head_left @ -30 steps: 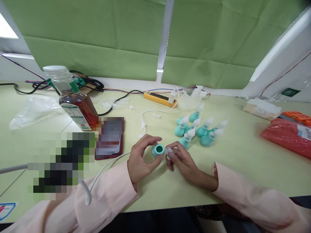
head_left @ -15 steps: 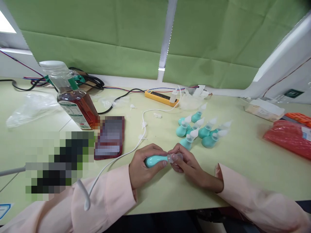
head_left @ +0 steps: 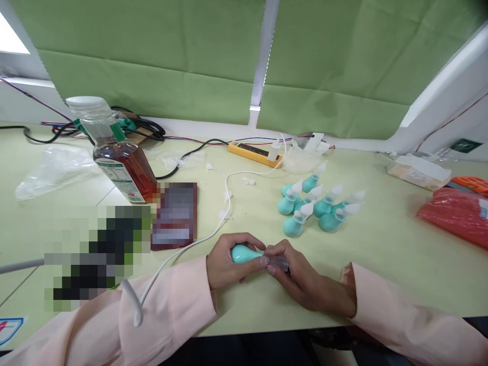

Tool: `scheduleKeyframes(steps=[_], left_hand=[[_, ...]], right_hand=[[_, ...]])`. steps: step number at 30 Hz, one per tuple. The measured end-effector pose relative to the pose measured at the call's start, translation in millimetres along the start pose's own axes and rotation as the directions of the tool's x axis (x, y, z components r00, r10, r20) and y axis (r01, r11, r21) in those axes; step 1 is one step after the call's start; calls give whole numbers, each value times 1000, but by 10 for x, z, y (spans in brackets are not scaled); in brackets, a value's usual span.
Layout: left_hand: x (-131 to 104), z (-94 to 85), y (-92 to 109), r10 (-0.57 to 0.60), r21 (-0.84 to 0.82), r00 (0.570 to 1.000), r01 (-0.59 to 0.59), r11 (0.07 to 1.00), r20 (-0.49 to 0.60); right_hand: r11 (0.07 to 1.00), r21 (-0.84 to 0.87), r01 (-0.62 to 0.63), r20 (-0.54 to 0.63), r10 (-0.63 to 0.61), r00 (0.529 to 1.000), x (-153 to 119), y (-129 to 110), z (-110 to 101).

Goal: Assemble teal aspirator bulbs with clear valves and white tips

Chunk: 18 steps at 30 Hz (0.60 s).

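My left hand (head_left: 224,262) is wrapped around the teal rubber bulb (head_left: 243,253) of a nasal aspirator, neck pointing right. My right hand (head_left: 301,274) pinches a clear plastic collar (head_left: 280,263) at the bulb's neck. Fingertips of both hands meet there and partly cover the joint, so I cannot tell how far the collar sits on the neck. Just beyond my hands stands a cluster of several teal bulb aspirators (head_left: 293,225), each with a translucent collar and most with a whitish pointed tip.
Left are a bottle of amber liquid (head_left: 124,170), a phone (head_left: 174,216) and a pixelated dark item (head_left: 102,254). A white cable (head_left: 206,237) runs to a yellow power strip (head_left: 253,154). Small clear parts (head_left: 249,181) lie mid-table. At right are a red plastic package (head_left: 453,213) and a box (head_left: 417,172).
My right hand has turned and lowered slightly, its fingers now further over the collar. The bulb shifts a little right in view. The cluster of aspirators stays put.
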<state>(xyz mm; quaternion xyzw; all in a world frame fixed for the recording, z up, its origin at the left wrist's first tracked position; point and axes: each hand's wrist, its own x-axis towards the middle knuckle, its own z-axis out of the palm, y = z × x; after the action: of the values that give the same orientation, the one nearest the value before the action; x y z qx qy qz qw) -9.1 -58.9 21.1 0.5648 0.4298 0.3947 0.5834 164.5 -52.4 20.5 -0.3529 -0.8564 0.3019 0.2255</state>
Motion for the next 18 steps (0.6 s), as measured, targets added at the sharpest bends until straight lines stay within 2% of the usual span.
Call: scheduleKeyframes(steps=[4,6,10,12,14,16,18], left_hand=[[-7,-4,17,142,149,989,-136,979,-33],[-6,17,21,159,170,986,-147,974,-58],[-4,45,30,131,125,973,-109,986,-188],[-4,37,34,107,104,965,-85,991,-239],[-6,20,35,133,136,962,-103,985,-238],[-13,7,31,194,212,962,-152,965,-194],[-25,-1,22,249,297,958,-199,934,-141]], right_hand=[[978,135,-156,57,149,987,52,-100,-67],[948,255,-191,101,170,980,81,-107,-70],[864,444,-240,192,169,967,111,-80,-58],[901,382,-208,152,161,975,123,-61,-70],[957,248,-153,116,127,985,140,-38,-99],[977,178,-113,177,82,981,159,-14,-142],[972,208,-105,306,37,951,174,-2,-189]])
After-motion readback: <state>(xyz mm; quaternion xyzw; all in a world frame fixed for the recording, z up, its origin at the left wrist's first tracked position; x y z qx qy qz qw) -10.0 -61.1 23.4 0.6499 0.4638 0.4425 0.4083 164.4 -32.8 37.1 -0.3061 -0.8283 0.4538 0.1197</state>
